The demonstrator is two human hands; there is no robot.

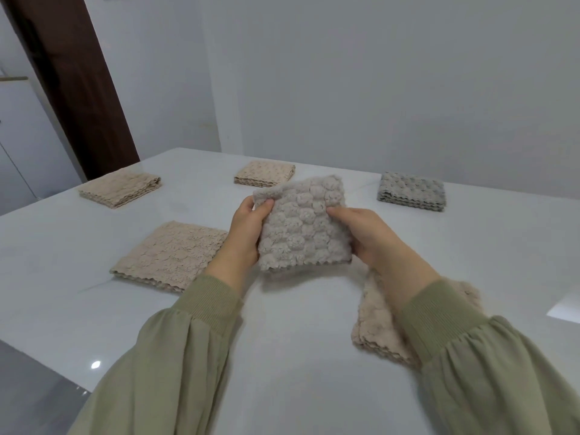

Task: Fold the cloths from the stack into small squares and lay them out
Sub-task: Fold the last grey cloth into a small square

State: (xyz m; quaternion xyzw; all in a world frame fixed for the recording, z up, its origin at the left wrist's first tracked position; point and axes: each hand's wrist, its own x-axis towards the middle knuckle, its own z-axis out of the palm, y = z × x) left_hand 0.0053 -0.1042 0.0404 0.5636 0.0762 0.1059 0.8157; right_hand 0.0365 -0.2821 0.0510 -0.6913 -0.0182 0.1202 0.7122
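Observation:
A folded beige bubble-textured cloth (pixel 303 224) is held up above the white table (pixel 282 324). My left hand (pixel 246 233) grips its left edge, thumb on the front near the top corner. My right hand (pixel 365 235) pinches its right edge. A stack of unfolded beige cloths (pixel 171 255) lies flat to the left. Folded beige squares lie at the far left (pixel 120 188) and far middle (pixel 265 173), and a folded grey square (pixel 411 191) at the far right. Another beige folded cloth (pixel 375 321) lies under my right forearm, partly hidden.
A dark brown door frame (pixel 78 89) stands behind the table's far left corner. Pale walls close the back. The table's left edge (pixel 40 350) drops to a glossy grey floor.

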